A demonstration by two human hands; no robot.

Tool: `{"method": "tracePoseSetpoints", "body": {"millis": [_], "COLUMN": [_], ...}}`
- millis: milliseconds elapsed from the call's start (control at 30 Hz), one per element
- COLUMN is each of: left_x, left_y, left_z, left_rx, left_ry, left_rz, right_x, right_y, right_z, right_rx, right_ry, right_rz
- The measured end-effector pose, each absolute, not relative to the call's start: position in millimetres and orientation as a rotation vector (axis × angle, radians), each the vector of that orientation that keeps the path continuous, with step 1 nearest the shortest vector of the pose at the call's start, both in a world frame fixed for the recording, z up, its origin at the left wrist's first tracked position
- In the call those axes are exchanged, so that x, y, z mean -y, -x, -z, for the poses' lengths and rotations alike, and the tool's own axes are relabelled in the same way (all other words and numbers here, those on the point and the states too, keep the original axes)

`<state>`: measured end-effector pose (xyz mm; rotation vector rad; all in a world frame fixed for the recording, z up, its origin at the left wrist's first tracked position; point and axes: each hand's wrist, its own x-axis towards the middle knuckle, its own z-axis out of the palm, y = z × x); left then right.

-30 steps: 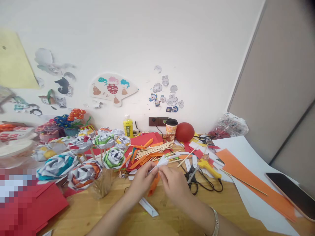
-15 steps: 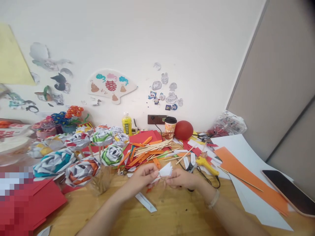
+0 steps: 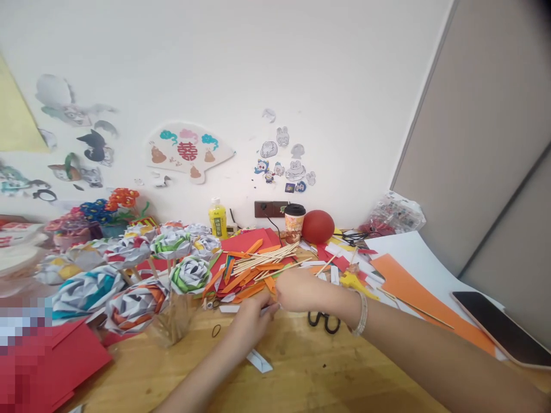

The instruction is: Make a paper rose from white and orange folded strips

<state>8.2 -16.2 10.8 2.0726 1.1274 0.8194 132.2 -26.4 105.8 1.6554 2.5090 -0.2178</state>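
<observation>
My left hand [image 3: 257, 312] is closed over the middle of the table, and a pale sliver of folded white paper [image 3: 265, 310] shows at its fingers. My right hand [image 3: 299, 289] is curled right beside it, back towards me, touching or nearly touching it. Its fingertips and whatever they hold are hidden. Below the hands lies a folded white paper strip [image 3: 259, 361]. Black-handled scissors [image 3: 331, 324] lie under my right wrist, close to a yellow glue gun [image 3: 356, 283]. A small dark band [image 3: 216, 331] rests left of my left hand.
Orange folded strips [image 3: 241, 282] and wooden sticks [image 3: 267, 260] are heaped behind my hands. Several paper flowers [image 3: 191, 274] and a clear cup of sticks [image 3: 170, 330] stand at left. A lidded paper cup [image 3: 295, 225], red balloon [image 3: 317, 227] and phone [image 3: 501, 327] are around.
My right hand has moved forward and left, turning over beside my left hand. The folded white paper, plainly visible between both hands before, is now mostly hidden. The scissor handles have come into view.
</observation>
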Motion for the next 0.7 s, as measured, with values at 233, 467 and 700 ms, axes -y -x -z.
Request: {"method": "tracePoseSetpoints", "body": {"millis": [233,467,700], "left_x": [12,21,24], "left_y": [-4,-7,-4], "left_z": [-19,-23,-23], "left_rx": [-0.939,-0.681,-0.654], "left_ry": [-1.691,-1.399,-1.643], "left_rz": [-0.875,-0.804,-0.567], "right_x": [63,51,17], "right_y": [-143,-175,-207], "right_z": [-52,1,-21], "right_rx": [-2.772,-3.253,-2.759], "right_ry": [-2.052,-1.677,-1.430], "right_rz": [0.081,1.363,1.168]}}
